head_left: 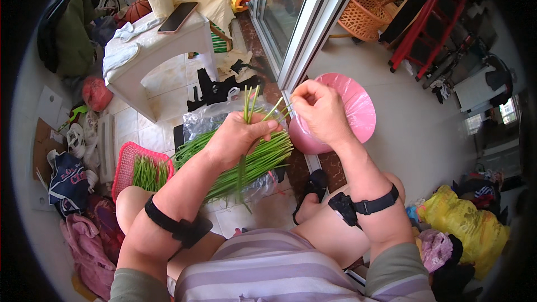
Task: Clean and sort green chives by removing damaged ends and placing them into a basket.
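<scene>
Several long green garlic chives (253,100) stick up out of my left hand (238,134), which is closed round them, their pale ends on top. My right hand (321,111) pinches at the tip of one stalk that slants over from the left hand. What lies between those fingertips is too small to make out fully. Below my hands a large heap of garlic chives (263,162) rests on a clear plastic bag (204,123) on the floor. A pink bin (363,114) with a clear liner stands just beyond and under my right hand.
Left of my knee, a pink basket (126,159) holds more chives. A white stool (126,78) with a phone (178,18) and paper roll stands ahead. Black cloth (215,86) lies on the tiles. A sliding door frame (305,39) runs past the bin. Yellow bag (464,223) at right.
</scene>
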A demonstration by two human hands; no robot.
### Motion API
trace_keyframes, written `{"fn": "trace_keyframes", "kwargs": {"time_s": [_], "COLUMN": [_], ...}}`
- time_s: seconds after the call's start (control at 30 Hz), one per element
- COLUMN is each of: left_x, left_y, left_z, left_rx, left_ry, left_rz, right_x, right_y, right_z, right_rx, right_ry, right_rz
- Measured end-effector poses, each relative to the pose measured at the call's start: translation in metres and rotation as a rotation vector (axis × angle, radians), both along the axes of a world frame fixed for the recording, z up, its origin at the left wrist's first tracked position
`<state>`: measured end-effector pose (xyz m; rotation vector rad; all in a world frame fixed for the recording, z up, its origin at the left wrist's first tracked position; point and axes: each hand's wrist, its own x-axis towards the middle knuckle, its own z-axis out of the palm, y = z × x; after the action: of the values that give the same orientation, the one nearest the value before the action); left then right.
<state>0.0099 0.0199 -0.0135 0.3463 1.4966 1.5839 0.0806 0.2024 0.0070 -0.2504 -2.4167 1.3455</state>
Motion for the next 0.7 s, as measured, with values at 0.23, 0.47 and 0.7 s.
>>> {"fn": "trace_keyframes", "kwargs": {"time_s": [0.23,0.47,0.7], "left_x": [-0.004,-0.005,-0.007], "left_y": [-0.004,-0.003,-0.006], "left_z": [-0.003,-0.005,-0.002], "left_rx": [0.045,0.106,0.101], "left_ry": [-0.059,-0.125,-0.189], "left_rz": [0.057,0.050,0.072], "right_x": [0.004,0.010,0.013], "right_y": [0.012,0.019,0.030], "right_z": [0.010,0.007,0.008], "right_rx": [-0.015,-0.188,-0.080], "right_ry": [0.028,0.001,-0.043], "right_rz": [-0.009,0.060,-0.001]}}
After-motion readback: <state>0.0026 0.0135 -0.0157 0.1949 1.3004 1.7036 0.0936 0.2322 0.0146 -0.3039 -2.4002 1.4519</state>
